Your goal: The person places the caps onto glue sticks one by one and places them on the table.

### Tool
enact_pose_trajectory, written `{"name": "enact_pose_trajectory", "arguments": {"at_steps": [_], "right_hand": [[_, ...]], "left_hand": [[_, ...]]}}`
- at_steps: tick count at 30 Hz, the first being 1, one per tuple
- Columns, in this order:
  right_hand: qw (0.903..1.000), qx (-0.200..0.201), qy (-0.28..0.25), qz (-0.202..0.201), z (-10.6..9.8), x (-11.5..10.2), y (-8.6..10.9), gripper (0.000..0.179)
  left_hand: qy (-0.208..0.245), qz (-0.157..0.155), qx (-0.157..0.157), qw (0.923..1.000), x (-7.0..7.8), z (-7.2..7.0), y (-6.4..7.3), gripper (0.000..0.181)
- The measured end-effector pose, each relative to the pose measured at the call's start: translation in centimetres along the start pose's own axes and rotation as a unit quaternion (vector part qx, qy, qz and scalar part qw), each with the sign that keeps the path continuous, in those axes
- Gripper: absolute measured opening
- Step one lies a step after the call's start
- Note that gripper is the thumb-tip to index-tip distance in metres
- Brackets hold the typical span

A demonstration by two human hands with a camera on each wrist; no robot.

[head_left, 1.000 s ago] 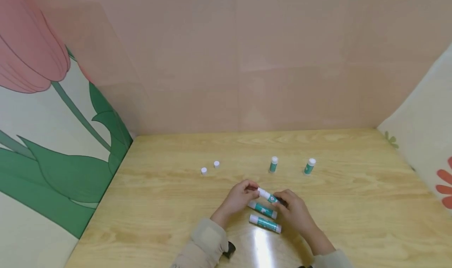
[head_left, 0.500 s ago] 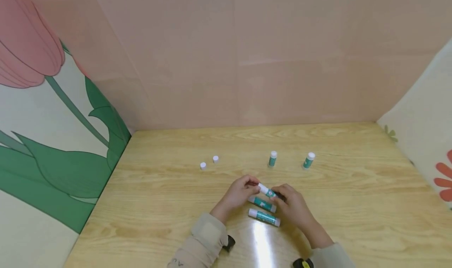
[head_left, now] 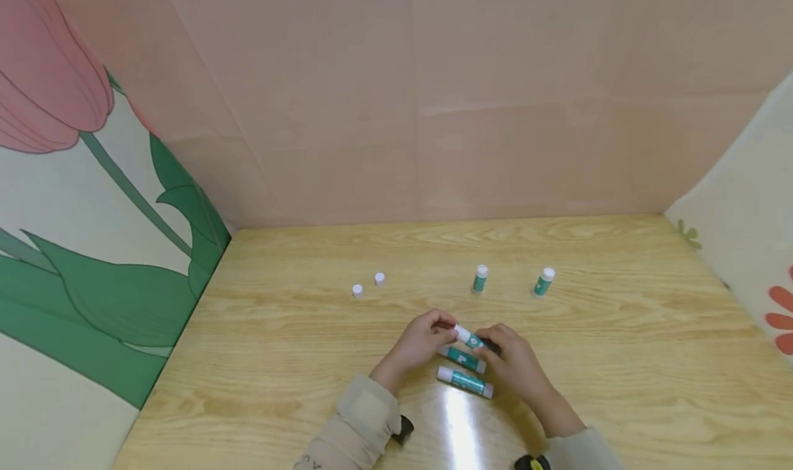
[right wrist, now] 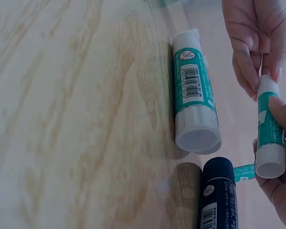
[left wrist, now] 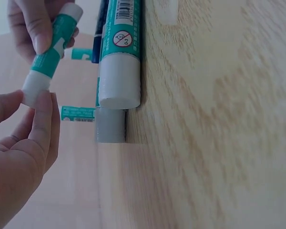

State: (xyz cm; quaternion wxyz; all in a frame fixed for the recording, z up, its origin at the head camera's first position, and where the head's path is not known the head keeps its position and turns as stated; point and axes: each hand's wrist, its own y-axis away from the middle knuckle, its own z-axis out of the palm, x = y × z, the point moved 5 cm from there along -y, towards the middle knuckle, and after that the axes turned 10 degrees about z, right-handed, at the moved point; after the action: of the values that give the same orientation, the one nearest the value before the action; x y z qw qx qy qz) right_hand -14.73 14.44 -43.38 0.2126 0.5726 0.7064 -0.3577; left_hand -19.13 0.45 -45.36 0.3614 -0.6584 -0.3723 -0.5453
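Left cap (head_left: 357, 290) and right cap (head_left: 380, 279): small, white, standing apart on the bench (head_left: 272, 346); only the head view shows them.
Left hand (head_left: 421, 343): narrow, thumb and fingertips pinching the white end of the held glue stick; the left wrist view shows this pinch plainly.
Held glue stick (head_left: 471, 337): raised off the bench between both hands, white end leftward and away from the person, long axis slanting down to the right in the head view. The right wrist view adds its other end, round and white, facing the camera.
Far lying stick (head_left: 466, 359) and near lying stick (head_left: 465, 382): on their sides, roughly parallel, below the held one; the wrist views reveal a barcode and warning sign on one.
Middle upright stick (head_left: 480, 279): standing farther back.
Dark tube (right wrist: 219, 193): its printed label reads clearest from the right wrist; overhead, the right hand (head_left: 513, 360) partly hides it.
Right hand: thumb and fingers closed round the green body.
Right upright stick (head_left: 544, 282): white end up.
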Motion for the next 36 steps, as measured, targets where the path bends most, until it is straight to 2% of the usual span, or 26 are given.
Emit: {"name": "enact_pose_trajectory", "arguments": {"at_steps": [9, 18, 21, 29, 36], "right_hand": [[0.9998, -0.013, -0.002, 0.015, 0.3, 0.3, 0.4, 0.020], [0.9995, -0.028, 0.009, 0.015, 0.7, 0.2, 0.2, 0.019], [0.9991, -0.038, 0.009, 0.016, 0.9, -0.1, 0.0, 0.019], [0.9960, -0.076, 0.023, 0.042, 1.5, -0.6, -0.9, 0.020], [0.9962, -0.070, 0.013, 0.049, 2.1, -0.9, -0.8, 0.018]], "left_hand": [[-0.029, -0.014, -0.006, 0.9995, 0.1, 0.1, 0.5, 0.017], [-0.034, -0.024, 0.003, 0.9991, -0.2, -0.1, 0.7, 0.017], [-0.030, -0.031, 0.005, 0.9991, -0.4, -0.5, 0.7, 0.017], [-0.001, -0.022, 0.025, 0.9995, -0.3, -1.1, 0.3, 0.019], [0.017, -0.031, 0.042, 0.9985, -0.2, -1.4, 0.7, 0.017]]}}
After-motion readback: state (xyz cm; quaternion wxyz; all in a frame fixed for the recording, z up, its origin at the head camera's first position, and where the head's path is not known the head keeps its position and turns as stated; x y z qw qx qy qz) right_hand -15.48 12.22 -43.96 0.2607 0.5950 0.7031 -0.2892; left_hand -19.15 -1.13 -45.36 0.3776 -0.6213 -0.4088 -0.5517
